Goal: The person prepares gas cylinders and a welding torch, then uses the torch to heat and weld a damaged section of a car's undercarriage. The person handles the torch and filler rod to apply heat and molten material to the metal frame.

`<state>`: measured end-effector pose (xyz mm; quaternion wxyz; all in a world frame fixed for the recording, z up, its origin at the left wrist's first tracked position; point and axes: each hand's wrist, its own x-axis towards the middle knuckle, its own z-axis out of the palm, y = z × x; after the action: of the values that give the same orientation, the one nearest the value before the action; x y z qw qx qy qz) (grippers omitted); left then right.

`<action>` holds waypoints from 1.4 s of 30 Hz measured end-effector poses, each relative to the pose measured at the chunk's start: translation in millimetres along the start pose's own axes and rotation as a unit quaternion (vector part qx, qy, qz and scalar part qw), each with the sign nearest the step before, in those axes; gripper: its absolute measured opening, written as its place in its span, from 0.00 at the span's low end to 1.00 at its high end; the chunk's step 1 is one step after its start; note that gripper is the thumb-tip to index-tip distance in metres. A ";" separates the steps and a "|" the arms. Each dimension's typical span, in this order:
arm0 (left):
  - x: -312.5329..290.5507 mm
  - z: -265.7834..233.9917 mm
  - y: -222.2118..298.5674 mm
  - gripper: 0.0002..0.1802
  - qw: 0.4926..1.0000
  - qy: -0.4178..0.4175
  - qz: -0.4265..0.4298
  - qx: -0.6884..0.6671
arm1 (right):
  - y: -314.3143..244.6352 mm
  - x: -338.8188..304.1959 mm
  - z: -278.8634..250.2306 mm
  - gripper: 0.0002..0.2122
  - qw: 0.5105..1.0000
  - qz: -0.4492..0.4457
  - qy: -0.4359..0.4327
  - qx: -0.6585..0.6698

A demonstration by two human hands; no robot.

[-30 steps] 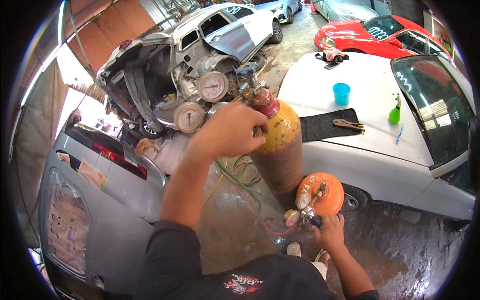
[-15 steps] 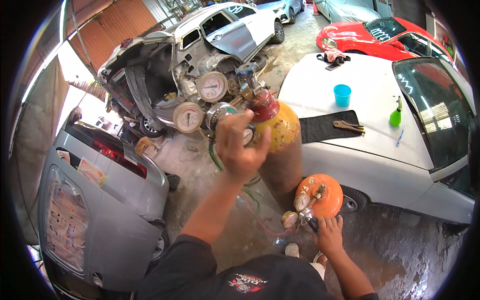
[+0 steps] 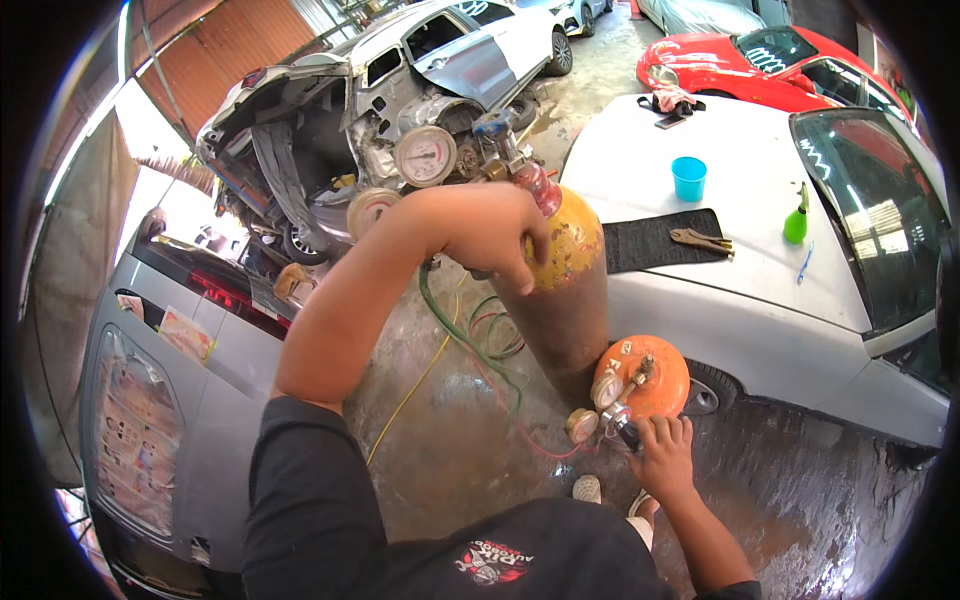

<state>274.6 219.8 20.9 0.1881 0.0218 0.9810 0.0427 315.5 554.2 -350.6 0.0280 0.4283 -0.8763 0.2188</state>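
Ahead of me stands a tall gas cylinder with a yellow shoulder and a red neck. Two round pressure gauges stick out to the left of its brass valve. My left hand curls over the regulator beside the neck, fingers bent and thumb pointing down; it hides the regulator's body and whatever it grips. Lower right, a small orange cylinder carries another regulator with gauges. My right hand is closed round the black knob of that regulator.
Green hose and a yellow cord lie on the wet floor. A white car's bonnet at right bears a blue cup, locking pliers on a black mat and a green spray bottle. A grey van stands left, a dismantled car ahead.
My left hand has turned over and come down onto the regulator, its forearm and elbow swinging up and left. My right hand stays at the orange cylinder's knob.
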 end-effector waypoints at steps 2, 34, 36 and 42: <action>-8.4 23.7 4.4 0.19 0.961 0.262 0.049 -0.067 | 10.9 -6.1 8.8 0.31 0.999 -0.019 0.028 -0.033; -2.1 6.8 25.4 0.11 0.996 0.043 -0.041 0.071 | 30.6 -16.7 31.0 0.30 0.998 0.053 0.007 0.027; -0.6 7.2 20.6 0.13 0.994 0.030 -0.095 0.038 | 31.5 -13.9 38.9 0.25 0.998 0.028 0.045 0.028; 4.9 13.0 37.9 0.12 0.992 0.029 -0.120 0.017 | 59.3 3.7 62.7 0.42 0.678 0.374 -0.259 0.577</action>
<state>275.9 258.8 10.5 0.1627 -0.0944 0.9821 0.0040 276.6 557.8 -427.7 -0.5367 0.0357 -0.6354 0.5540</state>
